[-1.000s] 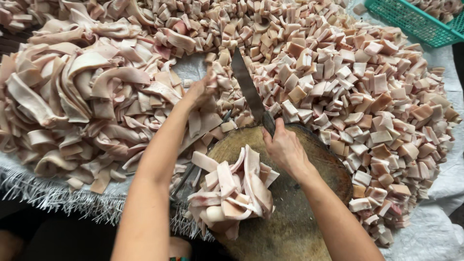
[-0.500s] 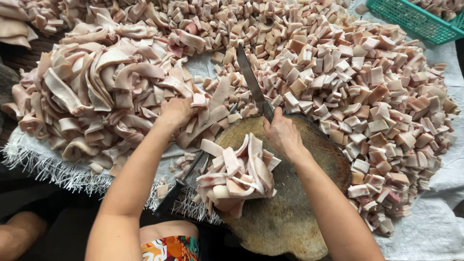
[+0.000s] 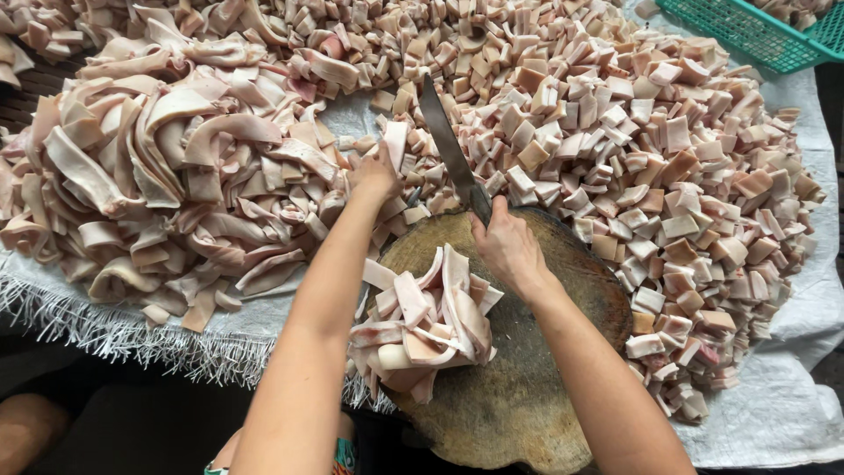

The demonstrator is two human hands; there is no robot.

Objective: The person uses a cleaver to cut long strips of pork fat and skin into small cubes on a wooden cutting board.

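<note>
My right hand [image 3: 505,248] grips the handle of a long dark knife [image 3: 447,145] whose blade points away over the cut pieces. My left hand [image 3: 376,173] reaches into the heap of long pale pink meat strips [image 3: 167,176] and closes on a strip [image 3: 395,141] at its edge. A round wooden chopping block [image 3: 545,352] lies in front of me. A small pile of strips [image 3: 426,321] rests on its left side, between my two forearms.
A large mound of small square-cut meat pieces [image 3: 651,149] fills the right and far side. Everything lies on a white woven sheet [image 3: 782,396] with a frayed edge at the near left. A green plastic basket [image 3: 756,31] stands at the far right corner.
My left hand has stayed at the edge of the strip heap and now holds one strip. My right hand and the knife have barely moved. The view has shifted slightly.
</note>
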